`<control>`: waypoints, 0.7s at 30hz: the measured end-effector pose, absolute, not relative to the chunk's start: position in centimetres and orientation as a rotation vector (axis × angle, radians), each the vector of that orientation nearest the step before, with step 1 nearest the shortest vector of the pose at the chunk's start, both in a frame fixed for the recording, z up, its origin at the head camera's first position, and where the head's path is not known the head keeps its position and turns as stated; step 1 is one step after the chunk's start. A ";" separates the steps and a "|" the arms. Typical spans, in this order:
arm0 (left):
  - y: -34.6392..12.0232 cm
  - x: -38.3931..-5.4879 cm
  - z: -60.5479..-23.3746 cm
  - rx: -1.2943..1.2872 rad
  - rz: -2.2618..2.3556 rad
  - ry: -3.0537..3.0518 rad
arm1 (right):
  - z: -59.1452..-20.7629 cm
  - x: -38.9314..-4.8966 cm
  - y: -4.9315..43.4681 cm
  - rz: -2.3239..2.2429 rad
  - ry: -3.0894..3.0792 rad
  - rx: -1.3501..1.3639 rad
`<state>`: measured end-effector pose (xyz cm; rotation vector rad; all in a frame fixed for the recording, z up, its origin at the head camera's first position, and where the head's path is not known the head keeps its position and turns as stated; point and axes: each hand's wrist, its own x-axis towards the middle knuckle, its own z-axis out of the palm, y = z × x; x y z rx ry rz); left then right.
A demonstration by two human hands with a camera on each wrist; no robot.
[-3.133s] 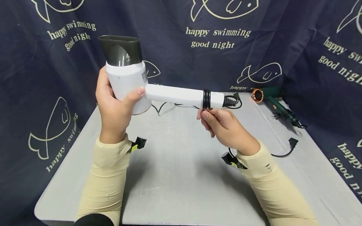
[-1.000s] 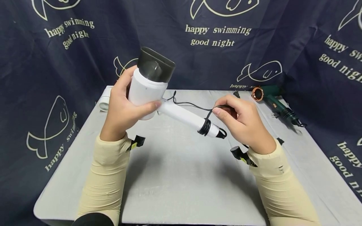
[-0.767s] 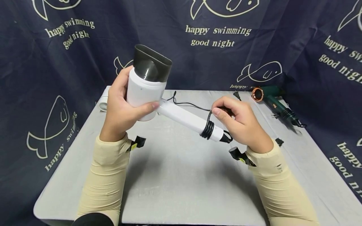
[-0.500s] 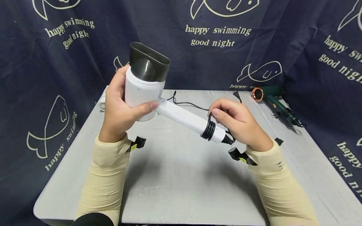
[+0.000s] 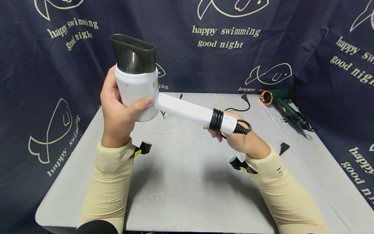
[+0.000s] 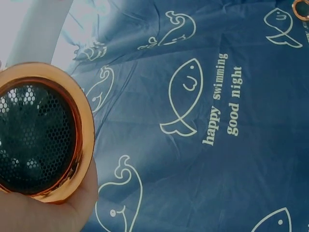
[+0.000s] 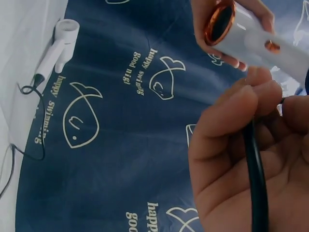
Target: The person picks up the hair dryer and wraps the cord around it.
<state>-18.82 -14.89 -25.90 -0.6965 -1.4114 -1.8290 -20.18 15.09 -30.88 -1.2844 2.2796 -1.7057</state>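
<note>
My left hand [image 5: 118,113] grips the barrel of a white hair dryer [image 5: 184,109], thumb across its near side. The dark nozzle [image 5: 134,53] points up and the handle slopes down to the right. In the left wrist view, the dryer's copper-rimmed rear grille [image 6: 36,135] faces the camera. Several turns of black cord [image 5: 216,120] wrap the handle near its end. Partly hidden behind that end is my right hand [image 5: 239,141]. The right wrist view shows its curled fingers and thumb pinching the cord [image 7: 257,179].
A dark green hair dryer [image 5: 287,109] lies at the table's back right. Black plugs [image 5: 284,148] rest on the grey table [image 5: 175,195]. Another white hair dryer [image 7: 60,46] shows in the right wrist view. A dark blue printed curtain [image 5: 181,16] surrounds the table.
The white dryer has moved up and left, its nozzle turning more upright. My right hand has carried the cord from above the handle down behind and beneath it.
</note>
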 end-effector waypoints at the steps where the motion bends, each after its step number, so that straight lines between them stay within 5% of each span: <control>1: -14.8 -18.8 -25.9 -0.686 -1.825 -1.407 | -30.8 -20.0 14.9 -1.691 2.292 -1.251; 21: -14.7 -17.9 -24.6 -0.500 -1.755 -1.300 | -30.7 -17.6 13.0 -1.065 2.712 -1.464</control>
